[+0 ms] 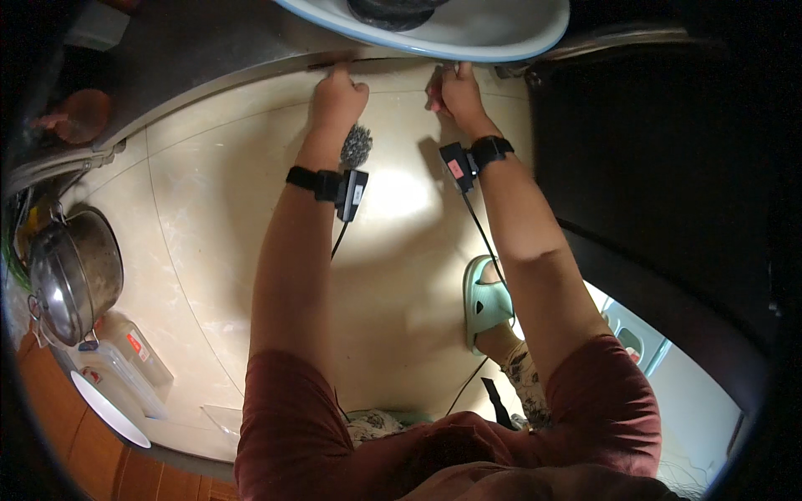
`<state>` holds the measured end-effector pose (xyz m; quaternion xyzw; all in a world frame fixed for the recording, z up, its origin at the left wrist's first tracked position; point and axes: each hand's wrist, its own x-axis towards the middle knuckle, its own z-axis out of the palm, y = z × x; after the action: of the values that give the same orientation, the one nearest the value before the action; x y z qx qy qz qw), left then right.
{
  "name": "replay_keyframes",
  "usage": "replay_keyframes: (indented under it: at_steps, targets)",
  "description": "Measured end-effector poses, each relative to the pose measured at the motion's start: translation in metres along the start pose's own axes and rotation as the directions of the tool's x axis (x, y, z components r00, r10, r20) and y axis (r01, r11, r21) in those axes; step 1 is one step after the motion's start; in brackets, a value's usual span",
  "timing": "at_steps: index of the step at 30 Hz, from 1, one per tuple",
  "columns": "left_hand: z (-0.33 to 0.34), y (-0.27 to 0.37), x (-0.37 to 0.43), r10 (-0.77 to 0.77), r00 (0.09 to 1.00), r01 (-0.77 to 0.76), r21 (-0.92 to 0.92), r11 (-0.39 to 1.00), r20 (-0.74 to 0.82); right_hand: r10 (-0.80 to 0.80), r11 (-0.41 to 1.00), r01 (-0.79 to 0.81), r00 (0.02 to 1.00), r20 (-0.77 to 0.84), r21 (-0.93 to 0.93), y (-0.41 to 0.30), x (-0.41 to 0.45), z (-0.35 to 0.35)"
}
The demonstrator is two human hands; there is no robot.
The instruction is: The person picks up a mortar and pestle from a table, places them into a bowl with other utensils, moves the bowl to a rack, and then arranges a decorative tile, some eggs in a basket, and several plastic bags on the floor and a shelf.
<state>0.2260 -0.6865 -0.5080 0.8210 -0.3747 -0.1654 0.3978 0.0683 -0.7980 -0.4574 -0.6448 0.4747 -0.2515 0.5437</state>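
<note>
My left hand [339,97] is at the lower edge of a dark cabinet [250,37], its fingers curled and partly turned away. My right hand [461,94] is just below the blue rim of a white enamel basin [501,34], with its fingers bent. Whether either hand grips anything is hidden. A dark round object [395,12], cut off by the picture's top, sits in the basin. Beside my left wrist, a steel wool scrubber [357,146] appears to lie on the tiled floor [207,188].
A lidded steel pot [78,269] stands at the left, near clear plastic containers [135,351]. A dark panel [651,156] fills the right side. Cables [481,228] run from black wrist-strapped devices [459,168]. A foot in a mint slipper [485,304] is below my right forearm.
</note>
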Motion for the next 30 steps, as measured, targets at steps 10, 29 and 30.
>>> replay_keyframes:
  at_steps: [10,29,30]
  targets:
    - [-0.034,0.008,-0.086,0.251,0.965,-0.235,0.175,0.956,-0.074,-0.193,0.954,0.188,0.981,-0.001,-0.232,0.019,-0.080,-0.012]
    - [-0.113,-0.060,-0.239,-0.293,0.955,0.283,-0.153,0.947,-0.051,0.017,0.602,-0.114,0.991,-0.130,-0.790,0.039,-0.153,-0.055]
    - [-0.113,-0.061,-0.238,-0.304,0.952,0.297,-0.140,0.945,-0.029,0.029,0.563,-0.094,0.995,-0.094,-0.821,0.050,-0.146,-0.061]
